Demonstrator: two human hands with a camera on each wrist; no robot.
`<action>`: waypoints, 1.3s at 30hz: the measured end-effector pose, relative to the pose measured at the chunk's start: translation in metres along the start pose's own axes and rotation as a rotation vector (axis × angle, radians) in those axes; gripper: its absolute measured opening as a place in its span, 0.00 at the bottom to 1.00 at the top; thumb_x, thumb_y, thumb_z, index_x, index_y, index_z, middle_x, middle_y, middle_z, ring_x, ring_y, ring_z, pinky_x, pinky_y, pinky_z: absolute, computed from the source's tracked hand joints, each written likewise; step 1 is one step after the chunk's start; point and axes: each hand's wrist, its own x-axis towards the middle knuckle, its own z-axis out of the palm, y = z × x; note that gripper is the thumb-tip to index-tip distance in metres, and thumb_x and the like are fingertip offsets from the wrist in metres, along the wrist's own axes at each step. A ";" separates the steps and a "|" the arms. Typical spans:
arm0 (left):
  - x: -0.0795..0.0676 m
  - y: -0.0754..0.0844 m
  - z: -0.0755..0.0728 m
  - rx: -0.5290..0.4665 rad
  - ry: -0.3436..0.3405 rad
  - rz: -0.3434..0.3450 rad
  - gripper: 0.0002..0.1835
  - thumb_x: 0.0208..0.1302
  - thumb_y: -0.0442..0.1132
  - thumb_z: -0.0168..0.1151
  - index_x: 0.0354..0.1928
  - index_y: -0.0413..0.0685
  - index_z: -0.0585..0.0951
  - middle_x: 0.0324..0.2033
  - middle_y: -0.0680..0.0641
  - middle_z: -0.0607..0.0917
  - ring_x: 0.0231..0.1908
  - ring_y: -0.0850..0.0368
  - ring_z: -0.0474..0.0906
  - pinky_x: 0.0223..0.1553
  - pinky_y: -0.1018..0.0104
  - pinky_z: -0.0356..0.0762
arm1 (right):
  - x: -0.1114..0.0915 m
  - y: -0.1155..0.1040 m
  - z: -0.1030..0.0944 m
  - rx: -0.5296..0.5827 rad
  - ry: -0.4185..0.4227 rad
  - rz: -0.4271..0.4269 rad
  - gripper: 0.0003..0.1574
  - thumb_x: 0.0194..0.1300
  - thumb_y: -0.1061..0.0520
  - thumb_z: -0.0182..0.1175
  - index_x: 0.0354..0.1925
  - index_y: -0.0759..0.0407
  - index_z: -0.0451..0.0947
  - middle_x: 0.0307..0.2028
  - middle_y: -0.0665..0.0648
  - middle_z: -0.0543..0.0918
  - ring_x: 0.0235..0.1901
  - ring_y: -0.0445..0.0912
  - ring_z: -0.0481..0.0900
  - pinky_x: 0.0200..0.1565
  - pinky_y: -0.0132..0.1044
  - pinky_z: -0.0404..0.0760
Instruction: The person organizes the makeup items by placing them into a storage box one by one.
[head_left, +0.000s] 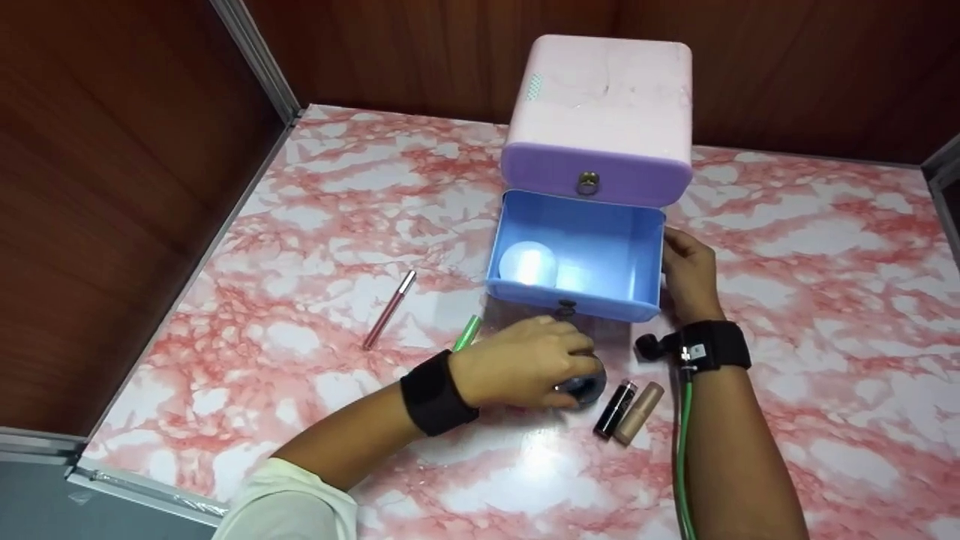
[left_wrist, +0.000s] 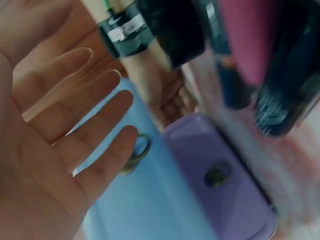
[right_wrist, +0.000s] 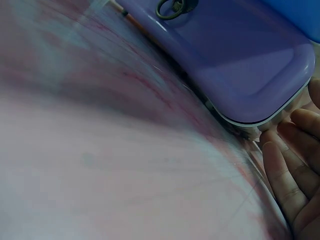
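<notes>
My left hand [head_left: 529, 364] reaches over a dark round object [head_left: 589, 386] in front of a pulled-out blue drawer [head_left: 592, 247]. In the left wrist view, the fingers [left_wrist: 105, 120] are straight and spread, with the palm bare. My right hand [head_left: 691, 274] is at the drawer's right side. Loosely bent fingers [right_wrist: 282, 172] show in the right wrist view, close to the edge of a lower purple drawer front [right_wrist: 240, 70]. A white round item [head_left: 529, 264] lies inside the blue drawer.
A pink drawer box [head_left: 611, 94] stands at the back, with a purple upper drawer [head_left: 540, 166]. Black [head_left: 615, 411] and tan [head_left: 640, 414] cosmetic tubes lie between the forearms. A green tube [head_left: 468, 332] and a slim reddish tube [head_left: 388, 311] lie to the left.
</notes>
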 end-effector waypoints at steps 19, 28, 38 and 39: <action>0.008 -0.005 0.020 0.000 -0.083 0.077 0.34 0.50 0.54 0.72 0.61 0.58 0.77 0.49 0.51 0.79 0.46 0.54 0.74 0.47 0.61 0.73 | -0.002 0.012 0.006 0.015 0.029 -0.023 0.25 0.65 0.47 0.65 0.54 0.62 0.81 0.49 0.59 0.83 0.50 0.51 0.78 0.49 0.37 0.77; 0.012 -0.006 0.003 -0.060 -0.048 0.106 0.31 0.55 0.61 0.66 0.60 0.59 0.78 0.47 0.53 0.80 0.45 0.58 0.75 0.45 0.64 0.73 | -0.002 0.006 0.003 0.053 0.014 0.028 0.25 0.65 0.48 0.65 0.55 0.61 0.80 0.50 0.60 0.82 0.48 0.52 0.79 0.47 0.40 0.80; 0.017 -0.008 -0.027 -0.045 -0.042 0.151 0.31 0.55 0.65 0.64 0.58 0.59 0.79 0.39 0.55 0.80 0.37 0.61 0.75 0.40 0.64 0.73 | 0.002 0.001 0.000 0.003 0.009 -0.033 0.23 0.67 0.52 0.63 0.55 0.64 0.80 0.45 0.56 0.84 0.44 0.48 0.80 0.45 0.35 0.79; 0.017 -0.009 -0.031 -0.048 -0.031 0.159 0.31 0.55 0.65 0.64 0.58 0.59 0.80 0.39 0.55 0.81 0.36 0.61 0.75 0.39 0.64 0.73 | 0.003 0.001 0.000 0.012 0.006 -0.037 0.22 0.67 0.52 0.63 0.55 0.64 0.80 0.45 0.56 0.84 0.44 0.48 0.80 0.45 0.35 0.79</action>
